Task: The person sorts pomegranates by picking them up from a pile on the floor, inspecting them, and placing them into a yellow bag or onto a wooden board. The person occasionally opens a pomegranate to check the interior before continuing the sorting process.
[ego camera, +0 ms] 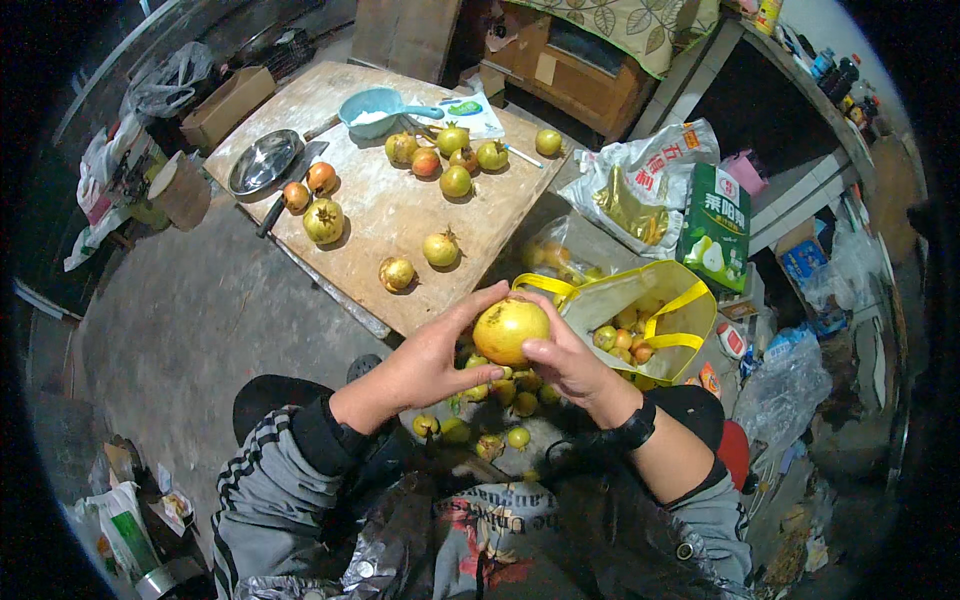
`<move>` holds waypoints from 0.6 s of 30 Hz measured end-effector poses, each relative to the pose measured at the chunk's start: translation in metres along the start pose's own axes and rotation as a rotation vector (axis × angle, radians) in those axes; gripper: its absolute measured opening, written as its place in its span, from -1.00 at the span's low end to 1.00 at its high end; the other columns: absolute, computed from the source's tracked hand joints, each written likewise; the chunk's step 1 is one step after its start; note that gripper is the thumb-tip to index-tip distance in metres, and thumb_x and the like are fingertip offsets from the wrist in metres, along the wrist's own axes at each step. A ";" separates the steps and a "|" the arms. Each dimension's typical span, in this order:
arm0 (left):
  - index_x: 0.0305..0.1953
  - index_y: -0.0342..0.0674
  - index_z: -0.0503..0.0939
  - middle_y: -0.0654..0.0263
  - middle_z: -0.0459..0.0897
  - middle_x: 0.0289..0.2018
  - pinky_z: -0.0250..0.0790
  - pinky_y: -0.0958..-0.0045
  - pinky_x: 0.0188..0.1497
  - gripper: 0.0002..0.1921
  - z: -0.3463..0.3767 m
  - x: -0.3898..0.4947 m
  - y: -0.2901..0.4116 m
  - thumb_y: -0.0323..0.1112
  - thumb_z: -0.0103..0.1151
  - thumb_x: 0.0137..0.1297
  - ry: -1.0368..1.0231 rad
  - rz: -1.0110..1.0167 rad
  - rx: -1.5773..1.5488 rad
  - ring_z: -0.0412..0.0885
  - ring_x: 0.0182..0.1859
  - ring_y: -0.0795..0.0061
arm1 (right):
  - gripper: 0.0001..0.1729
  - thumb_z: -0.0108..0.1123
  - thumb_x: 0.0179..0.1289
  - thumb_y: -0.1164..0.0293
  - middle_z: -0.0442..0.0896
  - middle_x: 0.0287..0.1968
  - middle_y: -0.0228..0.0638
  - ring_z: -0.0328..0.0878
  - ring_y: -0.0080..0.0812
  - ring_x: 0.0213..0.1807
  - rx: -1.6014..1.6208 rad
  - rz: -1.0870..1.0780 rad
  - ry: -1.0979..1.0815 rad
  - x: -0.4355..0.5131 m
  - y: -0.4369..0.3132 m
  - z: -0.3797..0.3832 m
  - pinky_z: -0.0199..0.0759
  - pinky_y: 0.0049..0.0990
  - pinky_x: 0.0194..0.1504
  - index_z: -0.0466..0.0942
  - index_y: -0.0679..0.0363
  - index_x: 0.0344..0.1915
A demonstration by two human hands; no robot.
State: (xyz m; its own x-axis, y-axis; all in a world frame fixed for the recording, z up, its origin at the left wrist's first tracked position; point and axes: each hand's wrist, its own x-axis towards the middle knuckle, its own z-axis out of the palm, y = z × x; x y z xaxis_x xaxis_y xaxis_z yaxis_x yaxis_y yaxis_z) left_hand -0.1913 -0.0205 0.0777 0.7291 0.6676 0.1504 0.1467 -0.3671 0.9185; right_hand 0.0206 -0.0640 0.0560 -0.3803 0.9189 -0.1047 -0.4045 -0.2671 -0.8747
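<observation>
A large yellow pomegranate with dark blemishes is held up between my two hands, in front of my lap. My left hand cups its left side, thumb below and fingers above. From the right, my right hand grips it with the thumb on its front. Beneath them, several smaller pomegranates lie heaped on the floor between my legs, partly hidden by the hands. An open bag with yellow handles stands just beyond my right hand, with more pomegranates inside.
A low wooden table ahead bears several pomegranates, a metal dish, a knife handle, a blue plastic dipper with white powder, and a pen. Right of it are a white sack and a green carton.
</observation>
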 end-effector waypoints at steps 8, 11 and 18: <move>0.35 -0.23 0.17 0.15 0.33 0.28 0.41 0.35 0.11 -0.39 -0.013 -0.010 0.009 -0.40 0.16 0.31 0.059 -0.334 -0.161 0.52 0.05 0.41 | -0.37 0.16 0.31 0.05 0.49 0.08 -0.29 0.46 -0.45 0.06 -0.160 0.218 0.609 -0.026 0.008 -0.117 0.42 -0.35 -0.02 0.26 0.20 0.19; 0.31 -0.30 0.20 0.13 0.38 0.24 0.37 0.37 0.11 -0.45 -0.019 -0.016 0.014 -0.41 0.11 0.34 0.126 -0.311 -0.220 0.52 -0.02 0.44 | -0.30 0.20 0.24 -0.06 0.54 -0.05 -0.26 0.54 -0.46 -0.14 -0.761 0.275 0.856 -0.051 0.001 -0.185 0.48 -0.50 -0.26 0.27 0.16 0.18; 0.31 -0.30 0.21 0.12 0.39 0.23 0.38 0.36 0.11 -0.47 -0.016 -0.005 0.007 -0.46 0.08 0.34 0.103 -0.360 -0.278 0.52 -0.02 0.44 | 0.07 0.29 -0.11 -0.16 0.60 0.00 0.16 0.56 0.01 0.08 -1.364 0.589 0.898 -0.084 0.027 -0.286 0.42 -0.23 0.09 0.24 0.43 0.22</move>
State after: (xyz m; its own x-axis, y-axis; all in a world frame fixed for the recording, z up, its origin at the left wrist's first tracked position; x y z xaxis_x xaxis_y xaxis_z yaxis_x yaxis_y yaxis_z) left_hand -0.2048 -0.0156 0.0893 0.5924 0.7868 -0.1732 0.1831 0.0779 0.9800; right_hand 0.2794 -0.0652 -0.0938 0.5276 0.7848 -0.3252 0.7223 -0.6160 -0.3144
